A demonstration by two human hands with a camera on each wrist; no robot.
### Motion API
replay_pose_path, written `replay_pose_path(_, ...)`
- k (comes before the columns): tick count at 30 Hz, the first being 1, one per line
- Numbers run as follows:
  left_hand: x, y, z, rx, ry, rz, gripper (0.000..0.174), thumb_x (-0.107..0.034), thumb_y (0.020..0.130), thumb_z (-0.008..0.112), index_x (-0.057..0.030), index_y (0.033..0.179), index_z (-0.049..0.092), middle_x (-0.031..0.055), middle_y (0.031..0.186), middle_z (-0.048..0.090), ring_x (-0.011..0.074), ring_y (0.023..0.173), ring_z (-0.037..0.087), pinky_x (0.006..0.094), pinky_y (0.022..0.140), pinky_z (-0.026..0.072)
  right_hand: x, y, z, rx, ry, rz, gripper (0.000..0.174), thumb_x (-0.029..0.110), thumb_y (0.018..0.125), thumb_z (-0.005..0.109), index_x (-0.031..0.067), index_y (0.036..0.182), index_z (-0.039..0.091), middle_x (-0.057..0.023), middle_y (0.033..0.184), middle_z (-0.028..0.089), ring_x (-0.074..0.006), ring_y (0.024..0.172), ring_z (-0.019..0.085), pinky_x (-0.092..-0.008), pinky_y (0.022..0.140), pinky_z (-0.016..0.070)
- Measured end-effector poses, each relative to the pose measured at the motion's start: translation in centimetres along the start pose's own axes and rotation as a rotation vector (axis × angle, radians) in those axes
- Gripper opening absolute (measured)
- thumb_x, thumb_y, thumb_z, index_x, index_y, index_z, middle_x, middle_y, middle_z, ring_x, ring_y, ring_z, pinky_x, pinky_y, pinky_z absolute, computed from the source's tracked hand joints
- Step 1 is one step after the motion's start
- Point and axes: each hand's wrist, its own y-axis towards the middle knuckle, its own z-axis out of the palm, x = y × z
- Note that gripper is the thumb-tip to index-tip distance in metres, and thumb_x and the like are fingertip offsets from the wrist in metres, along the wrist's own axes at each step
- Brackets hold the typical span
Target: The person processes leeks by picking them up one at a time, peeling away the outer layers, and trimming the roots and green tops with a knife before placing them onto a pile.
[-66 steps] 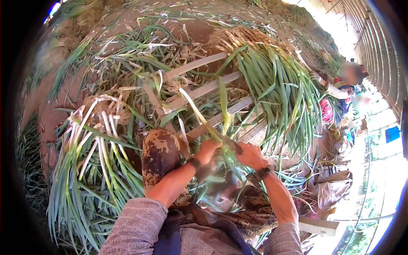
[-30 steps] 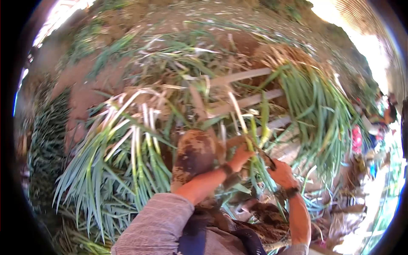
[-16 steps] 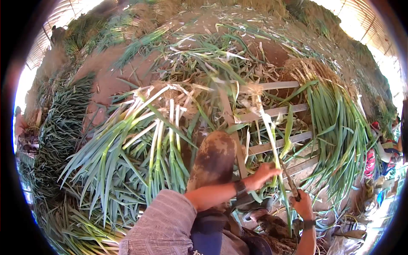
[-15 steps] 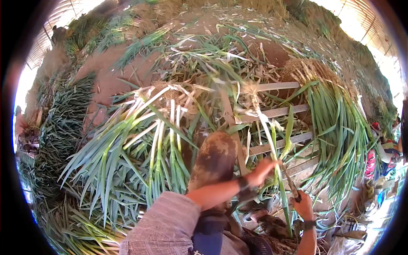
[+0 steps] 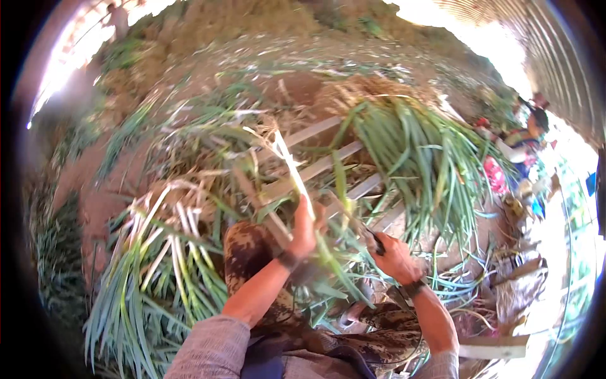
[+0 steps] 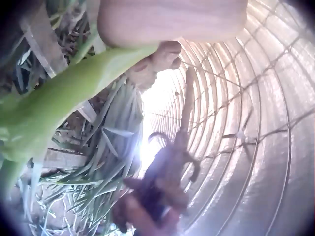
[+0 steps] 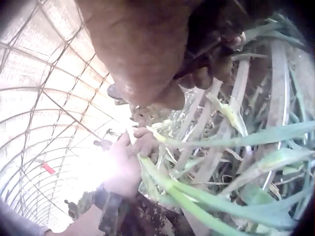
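Observation:
In the head view my left hand (image 5: 304, 230) grips the stalk of a long green onion (image 5: 291, 170), whose white root end points up and away. Its green leaves trail below the hand toward my lap. My right hand (image 5: 396, 258) holds a slim knife-like tool (image 5: 361, 223) with a dark handle, its narrow end angled toward the onion. Up close in the left wrist view, the green stalk (image 6: 74, 88) runs under my left hand (image 6: 172, 19). Behind it the tool (image 6: 186, 105) points upward. The right wrist view shows split green leaves (image 7: 197, 196) beside my left hand (image 7: 128, 164).
A wooden slatted frame (image 5: 315, 167) lies ahead of my knees. On its right rests a big bundle of green onions (image 5: 423, 151); a looser pile (image 5: 151, 278) lies left of my knee. Leaf scraps cover the ground. Another person (image 5: 524, 136) sits at the far right.
My head view has swung right, so the scene sits further left. My left hand now grips the stalk nearer its white end. The tool stays in my right hand.

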Motion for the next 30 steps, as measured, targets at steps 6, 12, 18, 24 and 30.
replay_pose_path(6,0.3,-2.7,2.9,0.171,0.012,-0.062,0.051,-0.059,0.102,0.033,-0.0159,0.112,0.058,-0.0027,0.065,0.044,0.0088,0.043,0.031,0.0270,0.043,0.0284,0.7,2.4,-1.3,-0.154,-0.008,-0.101,0.034,0.023,0.083,0.068,0.0064,0.112,0.063,-0.0184,0.093,0.068,-0.0383,0.083,0.067,-0.0458,0.071,0.0535)
replay_pose_path(12,0.4,-4.0,3.9,0.303,0.055,-0.049,0.052,-0.059,0.103,0.031,-0.0152,0.107,0.059,-0.0020,0.064,0.044,0.0095,0.042,0.030,0.0280,0.041,0.0290,-0.2,3.1,-1.8,-0.187,0.008,-0.058,0.026,0.019,0.083,0.062,0.0092,0.107,0.063,-0.0176,0.094,0.069,-0.0405,0.084,0.065,-0.0499,0.072,0.0508)
replay_pose_path(18,-2.0,-2.2,4.8,0.101,0.098,0.132,0.045,-0.062,0.096,0.045,-0.0174,0.098,0.054,-0.0051,0.064,0.051,0.0086,0.041,0.037,0.0251,0.038,0.0316,-5.3,-1.2,-1.0,-0.078,-0.012,0.115,0.030,0.029,0.087,0.061,0.0078,0.108,0.067,-0.0197,0.090,0.070,-0.0384,0.084,0.066,-0.0475,0.075,0.0518)
replay_pose_path(24,-17.6,4.2,15.1,0.133,0.082,0.585,0.027,-0.041,0.098,0.052,-0.0135,0.101,0.055,-0.0019,0.079,0.055,0.0104,0.062,0.048,0.0274,0.056,0.0402,-12.3,-6.2,0.2,0.238,-0.024,0.345,0.028,0.027,0.075,0.063,0.0068,0.091,0.073,-0.0173,0.085,0.071,-0.0367,0.078,0.069,-0.0482,0.071,0.0547)
replay_pose_path(30,-23.9,11.9,32.9,1.025,0.272,0.544,0.019,-0.014,0.101,0.047,0.0045,0.104,0.050,0.0072,0.086,0.052,0.0151,0.072,0.048,0.0297,0.067,0.0440,-13.5,-6.8,3.2,0.337,0.047,0.334,0.031,0.023,0.070,0.066,0.0048,0.095,0.074,-0.0149,0.089,0.073,-0.0325,0.086,0.072,-0.0436,0.074,0.0571)
